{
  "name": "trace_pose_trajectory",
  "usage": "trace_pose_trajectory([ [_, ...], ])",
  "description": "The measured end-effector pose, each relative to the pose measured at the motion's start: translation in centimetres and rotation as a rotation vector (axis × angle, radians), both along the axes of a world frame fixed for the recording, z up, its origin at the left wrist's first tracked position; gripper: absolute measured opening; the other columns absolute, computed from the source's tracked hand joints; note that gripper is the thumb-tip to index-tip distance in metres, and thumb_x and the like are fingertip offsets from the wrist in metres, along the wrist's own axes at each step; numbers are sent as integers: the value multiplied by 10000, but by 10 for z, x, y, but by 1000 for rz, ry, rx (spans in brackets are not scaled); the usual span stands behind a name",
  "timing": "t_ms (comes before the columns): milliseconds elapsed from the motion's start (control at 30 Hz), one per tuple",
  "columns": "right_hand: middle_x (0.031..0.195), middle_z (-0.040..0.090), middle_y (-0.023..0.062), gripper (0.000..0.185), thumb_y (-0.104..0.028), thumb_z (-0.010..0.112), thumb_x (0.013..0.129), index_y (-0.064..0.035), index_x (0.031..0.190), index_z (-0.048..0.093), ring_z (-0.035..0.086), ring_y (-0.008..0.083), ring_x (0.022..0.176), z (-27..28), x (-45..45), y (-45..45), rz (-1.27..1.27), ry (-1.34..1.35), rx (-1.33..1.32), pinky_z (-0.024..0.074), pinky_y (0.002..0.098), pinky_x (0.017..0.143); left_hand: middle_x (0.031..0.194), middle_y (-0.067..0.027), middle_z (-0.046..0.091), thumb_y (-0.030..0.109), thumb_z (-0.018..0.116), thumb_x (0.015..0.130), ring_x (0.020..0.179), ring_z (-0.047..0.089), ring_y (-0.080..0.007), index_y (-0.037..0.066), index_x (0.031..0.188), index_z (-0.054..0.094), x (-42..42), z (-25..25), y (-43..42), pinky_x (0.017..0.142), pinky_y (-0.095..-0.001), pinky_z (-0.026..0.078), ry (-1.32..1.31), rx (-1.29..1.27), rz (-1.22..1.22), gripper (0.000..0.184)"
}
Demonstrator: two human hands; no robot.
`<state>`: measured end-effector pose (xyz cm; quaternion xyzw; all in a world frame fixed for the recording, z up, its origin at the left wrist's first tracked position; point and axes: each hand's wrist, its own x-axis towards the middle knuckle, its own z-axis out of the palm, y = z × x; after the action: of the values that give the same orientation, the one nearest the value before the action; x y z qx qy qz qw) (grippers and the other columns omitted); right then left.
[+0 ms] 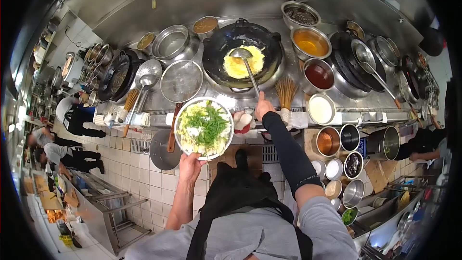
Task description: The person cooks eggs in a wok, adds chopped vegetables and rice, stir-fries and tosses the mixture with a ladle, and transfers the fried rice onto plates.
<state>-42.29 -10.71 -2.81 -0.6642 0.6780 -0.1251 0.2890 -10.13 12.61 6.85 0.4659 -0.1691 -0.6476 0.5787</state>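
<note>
My left hand [191,166] grips the near rim of a white bowl [230,137], its fingers mostly hidden beneath. Chopped green scallions [211,125] lie in the bowl over pale yellow-white shreds that I cannot name for sure. My right hand [263,107] is closed around the handle of a ladle [251,73]. The ladle's head rests on a round of yellow egg [245,65] in the black wok [216,53]. The bowl is held in front of the stove edge, nearer to me than the wok.
A round mesh strainer [181,81] and a perforated skimmer [147,73] lie left of the wok. Right of it stand a bamboo brush [286,92] and pots of orange liquid [312,42] and red sauce [318,74]. Several seasoning containers sit lower right. Co-workers [72,156] stand far left.
</note>
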Motion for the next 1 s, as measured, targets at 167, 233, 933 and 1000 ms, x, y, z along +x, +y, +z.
trace_pose_trajectory([
  [167,611,409,2,408,-150,508,1079,-149,1487,514,354,111,366,35,5,27,-143,-983,343,257,328,316,1224,-173,720,-54,567,924,984,773,-294,-79,1351,565,45,-19,-6,761,-395,707,10,35,157,427],
  [233,632,471,27,416,-163,523,1081,-88,1490,515,407,118,381,76,-20,47,-194,-839,387,331,326,328,1221,-173,720,-53,570,924,984,774,-295,-75,1354,564,62,-28,-11,768,-398,710,15,46,182,431],
  [933,1222,689,356,588,-180,588,991,46,1523,482,677,522,1074,46,24,-50,-116,-72,-94,536,552,956,1177,-177,724,-45,570,919,900,767,-269,-94,1359,554,81,-30,-78,656,-346,696,18,81,202,444],
  [1000,1219,694,351,614,-191,584,998,35,1555,459,675,519,1086,-3,16,-52,-47,-199,-201,533,552,957,1178,-184,719,-41,566,924,897,766,-277,-105,1353,550,80,-32,-81,645,-348,694,55,77,202,435],
])
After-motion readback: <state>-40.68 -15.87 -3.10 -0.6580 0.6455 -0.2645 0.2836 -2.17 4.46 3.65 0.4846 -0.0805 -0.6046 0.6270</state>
